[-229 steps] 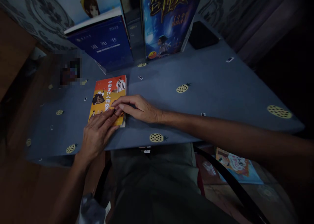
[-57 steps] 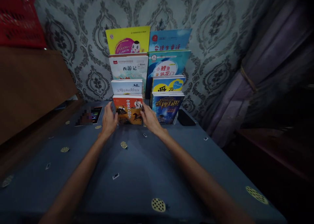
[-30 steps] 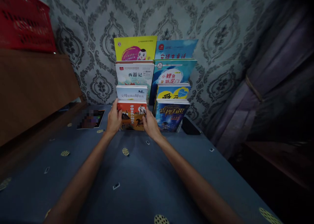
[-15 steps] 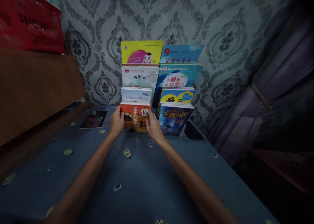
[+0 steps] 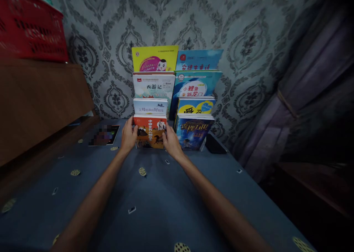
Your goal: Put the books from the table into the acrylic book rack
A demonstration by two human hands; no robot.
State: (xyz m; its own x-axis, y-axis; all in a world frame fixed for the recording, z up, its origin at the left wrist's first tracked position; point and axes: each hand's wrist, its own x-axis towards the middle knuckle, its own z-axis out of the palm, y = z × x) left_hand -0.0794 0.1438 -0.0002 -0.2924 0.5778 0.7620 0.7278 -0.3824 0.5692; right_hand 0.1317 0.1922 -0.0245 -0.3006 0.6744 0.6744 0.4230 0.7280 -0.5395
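An orange-red book (image 5: 150, 128) stands upright at the front of the left column of books. My left hand (image 5: 128, 135) grips its left edge, thumb on the cover and fingers behind. On its right edge my right hand (image 5: 171, 139) does the same, thumb on the front. Behind it rise a pale blue book (image 5: 151, 106), a white book (image 5: 154, 85) and a yellow book (image 5: 155, 56). Beside my right hand stands a dark blue book (image 5: 194, 132), heading the right column. Above it show a yellow-and-blue book (image 5: 197, 106), a teal book (image 5: 199, 83) and a blue book (image 5: 199, 59).
A patterned blue cloth (image 5: 155, 200) covers the table. A dark flat object (image 5: 215, 144) lies right of the books, and a small picture card (image 5: 106, 135) lies to the left. At left a red basket (image 5: 33, 31) sits on a wooden cabinet (image 5: 41, 104). A purple curtain (image 5: 265, 134) hangs right.
The view has shifted a little, so the books and hands appear slightly further left. Both hands keep their hold on the orange-red book.
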